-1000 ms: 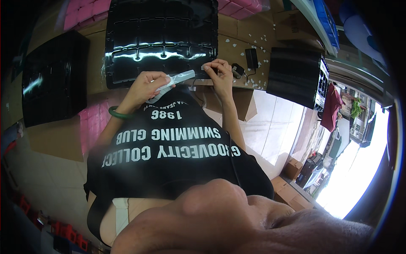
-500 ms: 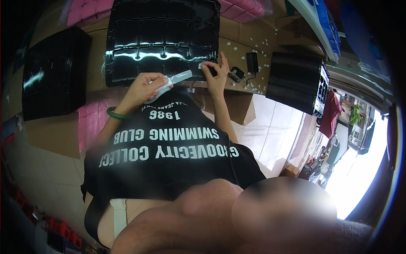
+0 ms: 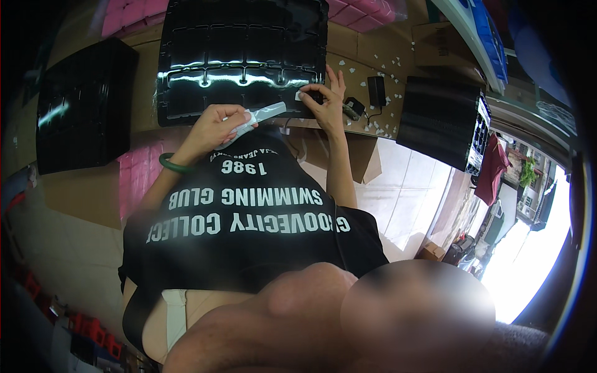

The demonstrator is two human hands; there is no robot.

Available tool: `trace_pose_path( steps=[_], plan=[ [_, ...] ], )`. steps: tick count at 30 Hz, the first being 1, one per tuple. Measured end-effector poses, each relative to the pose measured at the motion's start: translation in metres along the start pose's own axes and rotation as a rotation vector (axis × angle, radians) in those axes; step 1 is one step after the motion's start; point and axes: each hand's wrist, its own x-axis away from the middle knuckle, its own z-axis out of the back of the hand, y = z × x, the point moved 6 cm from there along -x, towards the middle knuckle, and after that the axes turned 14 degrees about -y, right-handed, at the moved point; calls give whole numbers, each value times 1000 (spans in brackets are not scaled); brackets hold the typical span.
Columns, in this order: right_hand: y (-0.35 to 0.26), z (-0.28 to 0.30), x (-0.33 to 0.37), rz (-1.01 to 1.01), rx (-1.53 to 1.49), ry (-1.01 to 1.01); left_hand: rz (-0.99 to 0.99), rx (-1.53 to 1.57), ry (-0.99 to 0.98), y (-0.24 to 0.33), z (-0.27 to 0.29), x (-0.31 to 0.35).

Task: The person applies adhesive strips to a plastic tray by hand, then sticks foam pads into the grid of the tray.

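Black glossy plastic forms the tray point(image 3: 242, 43), taken as landmark; it is laid on a brown work surface point(image 3: 343, 42), near edge toward the person. At that edge, around its middle, a pale strip point(image 3: 270, 111) is gripped by the left hand point(image 3: 217, 128), thumb pressed over curled fingers, the strip's free end jutting right. Over the tray's near right corner, a small white piece point(image 3: 298, 96) is pinched by the right hand point(image 3: 326, 109), thumb and forefinger together, other fingers spread (contact with the tray cannot be told). Strip and piece are judged light, limp, perhaps tacky: best held by their extreme edges. The tray is judged light, thin-walled, slick, somewhat bendy: best taken by opposite rims. Right of the tray, a black adapter point(image 3: 377, 92) is noted among white scraps point(image 3: 341, 63).
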Motion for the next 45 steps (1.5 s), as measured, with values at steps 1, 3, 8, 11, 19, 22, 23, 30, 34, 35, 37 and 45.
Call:
trace_pose_path(
  steps=[1, 3, 8, 11, 19, 22, 23, 30, 34, 35, 37, 45],
  plan=[
    [-1, -1, -1, 4, 70, -38, 1, 0, 5, -1, 0, 0],
    [-1, 1, -2, -14, 86, -48, 2, 0, 6, 0, 0, -1],
    [-39, 6, -1, 40, 357, 22, 8, -2, -1, -2, 0, -2],
    [-59, 1, 0, 147, 636, 31, -8, 21, -16, -4, 1, -4],
    [-61, -10, -3, 235, 709, -144, 9, 17, -43, -2, 0, -7],
    [-56, -10, -4, 255, 647, -194, 16, 17, -39, -3, -1, -7],
    [-57, -7, -5, 234, 587, -190, 16, 21, -30, -3, 1, -6],
    [-41, 13, 9, 102, 304, -84, 8, 12, -45, -1, 2, -8],
    [5, 52, 52, -165, -44, 135, -3, -8, -23, 5, 2, -2],
    [33, 53, 69, -290, -216, 164, 11, -8, -10, 9, 2, -2],
    [104, 35, 109, -510, -416, 209, -1, -14, -10, 7, 5, -4],
    [240, -18, 193, -1154, 242, 231, 4, -77, -66, 12, -1, -7]
  ],
)
